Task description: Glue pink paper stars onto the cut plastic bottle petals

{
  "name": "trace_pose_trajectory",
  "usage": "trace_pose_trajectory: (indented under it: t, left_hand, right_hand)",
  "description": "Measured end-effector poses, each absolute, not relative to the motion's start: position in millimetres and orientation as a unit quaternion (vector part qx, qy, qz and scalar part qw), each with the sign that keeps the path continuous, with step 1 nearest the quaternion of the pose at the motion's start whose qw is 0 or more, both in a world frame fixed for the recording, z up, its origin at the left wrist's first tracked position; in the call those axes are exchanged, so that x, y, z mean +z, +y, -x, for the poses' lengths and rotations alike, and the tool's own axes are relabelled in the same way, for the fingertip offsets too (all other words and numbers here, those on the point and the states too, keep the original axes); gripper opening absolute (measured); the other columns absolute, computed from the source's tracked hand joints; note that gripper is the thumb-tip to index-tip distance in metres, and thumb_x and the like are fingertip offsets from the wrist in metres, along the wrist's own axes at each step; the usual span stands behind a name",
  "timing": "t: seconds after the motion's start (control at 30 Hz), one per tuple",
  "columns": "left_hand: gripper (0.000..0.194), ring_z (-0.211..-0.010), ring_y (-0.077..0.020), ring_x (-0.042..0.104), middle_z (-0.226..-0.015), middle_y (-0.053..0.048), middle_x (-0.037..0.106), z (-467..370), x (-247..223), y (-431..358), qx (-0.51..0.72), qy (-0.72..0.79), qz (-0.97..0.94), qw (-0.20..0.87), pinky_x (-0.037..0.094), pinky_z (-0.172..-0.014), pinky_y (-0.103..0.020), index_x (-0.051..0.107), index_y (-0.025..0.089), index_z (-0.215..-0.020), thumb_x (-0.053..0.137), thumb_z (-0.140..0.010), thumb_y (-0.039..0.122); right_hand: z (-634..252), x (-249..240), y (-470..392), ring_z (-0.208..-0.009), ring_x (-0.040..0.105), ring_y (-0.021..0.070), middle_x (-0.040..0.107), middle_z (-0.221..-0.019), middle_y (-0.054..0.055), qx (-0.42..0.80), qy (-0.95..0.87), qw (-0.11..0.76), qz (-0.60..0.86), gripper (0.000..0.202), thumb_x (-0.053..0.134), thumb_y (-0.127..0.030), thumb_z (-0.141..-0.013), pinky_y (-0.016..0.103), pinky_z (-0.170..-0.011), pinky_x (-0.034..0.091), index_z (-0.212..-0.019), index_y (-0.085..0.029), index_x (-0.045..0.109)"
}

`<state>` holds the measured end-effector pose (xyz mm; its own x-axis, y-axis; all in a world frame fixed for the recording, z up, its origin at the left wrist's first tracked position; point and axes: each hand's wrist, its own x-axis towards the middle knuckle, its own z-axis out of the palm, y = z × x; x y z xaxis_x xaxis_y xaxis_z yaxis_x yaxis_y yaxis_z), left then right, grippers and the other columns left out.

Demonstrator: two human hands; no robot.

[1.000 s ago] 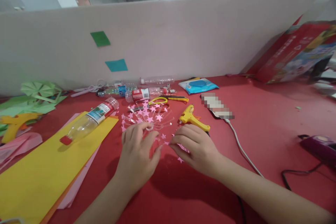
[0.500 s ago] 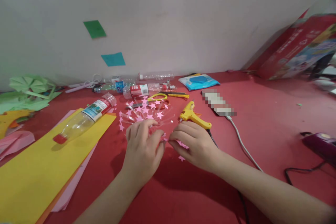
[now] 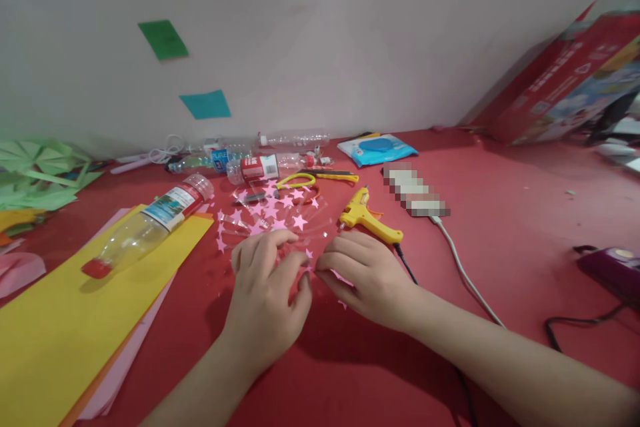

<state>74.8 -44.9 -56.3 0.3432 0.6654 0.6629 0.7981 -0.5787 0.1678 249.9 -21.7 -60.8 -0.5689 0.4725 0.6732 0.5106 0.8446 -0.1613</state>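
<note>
A red table (image 3: 500, 233) fills most of the view, with a white board (image 3: 350, 47) standing along its far edge. A red printed box (image 3: 570, 90) leans at the far right. Yellow paper (image 3: 65, 347) covers the near left, lying over orange and pink sheets.

Both bare hands are near the middle, side by side. The left hand (image 3: 267, 290) is half open, back upward, with a gap between thumb and forefinger; whether it has hold of anything clear, I cannot tell. The right hand (image 3: 367, 280) is loosely curled, fingers together, its tips beside a small pink star; I cannot tell whether they pinch it.

Just beyond the left hand, clear strips with pink stars (image 3: 300, 221) fan out over the table, their near part hidden by that hand.

A clear bottle (image 3: 163, 215) with a red cap lies on its side on the yellow paper. A yellow glue gun (image 3: 367, 217) lies just beyond the right hand. Farther off is a blue-and-white wipes pack (image 3: 377, 149). The smallest thing, a loose star (image 3: 343, 304), lies just under the right hand's near side.
</note>
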Motion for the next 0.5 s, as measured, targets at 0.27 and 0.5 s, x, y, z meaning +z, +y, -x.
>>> trace_pose_trajectory:
  t: [0.27, 0.5]
  left_hand:
    - [0.010, -0.098, -0.0268, 0.051, -0.106, -0.011, 0.058, -74.1, -55.8, -47.1, -0.356, -0.452, 0.814, 0.083, 0.037, -0.085, -0.045, 0.061, 0.017, -0.082, 0.056, -0.076, 0.010]
    - [0.009, -0.096, -0.0258, 0.051, -0.104, -0.010, 0.058, -76.2, -55.7, -45.3, -0.363, -0.452, 0.811, 0.081, 0.037, -0.084, -0.044, 0.060, 0.017, -0.078, 0.056, -0.077, 0.009]
  right_hand:
    - [-249.1, -60.8, -22.3, -0.064, 0.049, 0.0149, 0.062, -0.072, 0.004, -0.006, -0.877, 0.387, 0.284, 0.016, 0.047, -0.012, -0.090, 0.028, -0.060, 0.036, -0.079, -0.015, 0.058]
    - [-247.5, -60.8, -23.4, -0.066, 0.050, 0.0145, 0.059, -0.073, 0.004, 0.073, -0.855, 0.402, 0.321, 0.011, 0.049, -0.012, -0.087, 0.026, -0.061, 0.039, -0.082, -0.015, 0.058]
